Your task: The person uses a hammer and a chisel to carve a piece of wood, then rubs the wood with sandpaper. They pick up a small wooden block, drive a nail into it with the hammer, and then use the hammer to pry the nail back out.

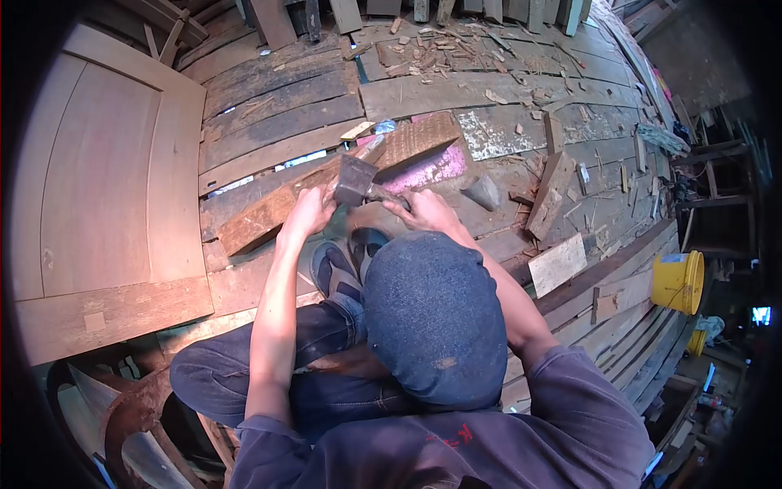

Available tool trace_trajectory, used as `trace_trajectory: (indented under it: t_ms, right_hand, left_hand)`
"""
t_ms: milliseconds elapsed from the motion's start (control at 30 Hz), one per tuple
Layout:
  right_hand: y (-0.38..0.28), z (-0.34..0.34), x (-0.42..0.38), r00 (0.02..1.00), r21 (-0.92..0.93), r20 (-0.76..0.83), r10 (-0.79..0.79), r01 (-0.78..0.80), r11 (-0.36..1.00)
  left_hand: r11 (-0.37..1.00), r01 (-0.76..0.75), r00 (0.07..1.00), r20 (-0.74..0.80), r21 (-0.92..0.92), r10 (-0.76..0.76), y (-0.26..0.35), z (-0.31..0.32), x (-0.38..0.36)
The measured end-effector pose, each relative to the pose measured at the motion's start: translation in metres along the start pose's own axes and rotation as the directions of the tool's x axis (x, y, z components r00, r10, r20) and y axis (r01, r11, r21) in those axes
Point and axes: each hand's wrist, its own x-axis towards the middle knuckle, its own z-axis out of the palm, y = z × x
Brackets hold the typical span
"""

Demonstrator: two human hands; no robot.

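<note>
Steadily gripped in my right hand (428, 212), a hammer (356, 181) hangs above a long beam (273, 208), its handle running from the fist to a dark, blocky head. My left hand (309, 212) is closed around a tool (331, 191), mostly hidden by the hammer head; I cannot tell its full shape, or whether it touches the wood. The hands are apart, one at either side of the head.

Beneath them, the beam lies aslant on the plank floor (277, 122), running from near the door (102, 175) at left to a pink board (428, 169), which shows along its near edge. A grey cone-like piece (482, 193) sits right of the board, with a wood block (551, 196) farther right and a pale board (558, 265) near its lower end. Chips (444, 53) litter the planks at the far side.

Sandalled feet (332, 269) stand just on the near side of the beam, below the hammer. A blue cap (432, 318) covers the head of the crouching figure, in jeans (252, 350) and a dark shirt (521, 440). A yellow bucket (678, 283) lies tipped at far right.
</note>
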Motion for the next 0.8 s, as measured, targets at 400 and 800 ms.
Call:
trace_trajectory:
  t_ms: [400,800]
  right_hand:
    - [0.007,-0.041,0.011,0.991,-0.118,0.079,-0.110,0.119,0.986]
    - [0.003,-0.029,0.016,0.999,-0.131,0.044,-0.012,0.017,0.991]
  left_hand:
    - [0.973,0.165,0.948,0.299,-0.161,-0.111,-0.005,-0.013,0.002]
    - [0.983,0.104,0.971,0.228,-0.153,-0.068,-0.006,-0.002,0.007]
